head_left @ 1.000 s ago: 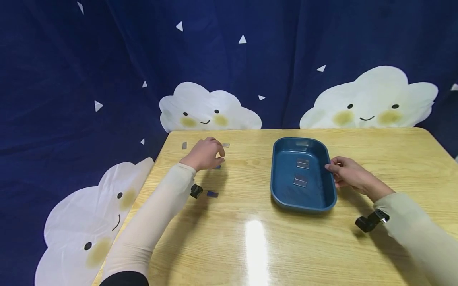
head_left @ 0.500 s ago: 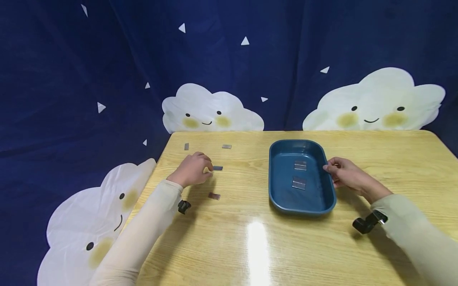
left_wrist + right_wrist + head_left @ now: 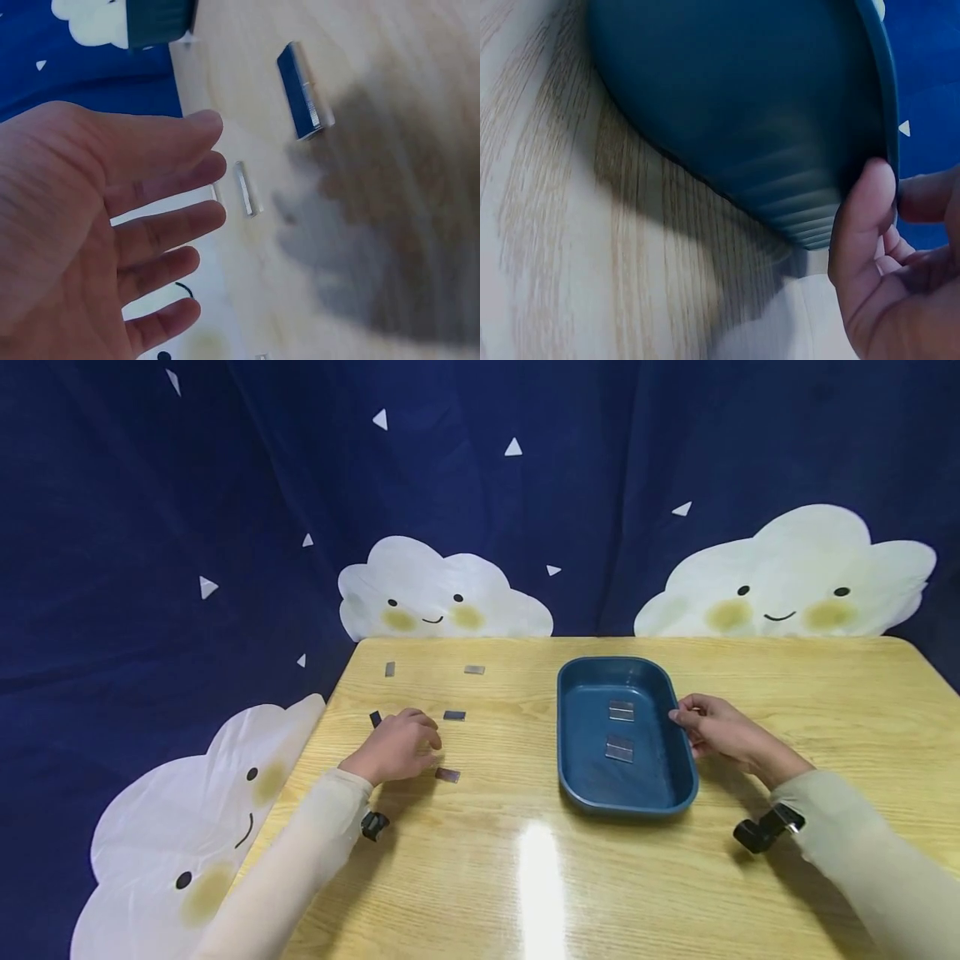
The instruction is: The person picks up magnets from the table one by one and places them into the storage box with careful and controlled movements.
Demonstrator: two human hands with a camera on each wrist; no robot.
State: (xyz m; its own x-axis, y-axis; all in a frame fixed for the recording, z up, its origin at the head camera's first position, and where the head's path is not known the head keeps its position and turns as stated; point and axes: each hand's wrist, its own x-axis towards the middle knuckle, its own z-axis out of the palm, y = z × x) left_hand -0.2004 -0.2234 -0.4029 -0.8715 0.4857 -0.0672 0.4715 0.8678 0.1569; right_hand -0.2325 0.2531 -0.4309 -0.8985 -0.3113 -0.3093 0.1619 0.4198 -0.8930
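Note:
My left hand (image 3: 397, 747) hovers over the left part of the table, fingers loosely bent and nothing between them. A small flat reddish-brown rectangular piece (image 3: 447, 775) lies right by its fingertips; a dark one (image 3: 454, 716) lies just beyond. In the left wrist view, a blue-faced piece with a shiny edge (image 3: 300, 94) lies past the thumb. My right hand (image 3: 723, 731) pinches the right rim of a dark blue tray (image 3: 637, 793), thumb inside the rim in the right wrist view. Two shiny pieces lie in the tray, a far one (image 3: 621, 710) and a near one (image 3: 619, 749).
Farther back on the wooden table (image 3: 480, 877) lie two grey pieces, one left (image 3: 390, 669) and one right (image 3: 474, 669). A dark piece (image 3: 376, 718) shows behind the left hand. A dark blue curtain (image 3: 450, 468) with cloud prints hangs behind the table.
My left hand has drawn back toward me and to the left, from the far pieces to beside the reddish-brown one. The right hand stays on the tray, which has shifted slightly left in view.

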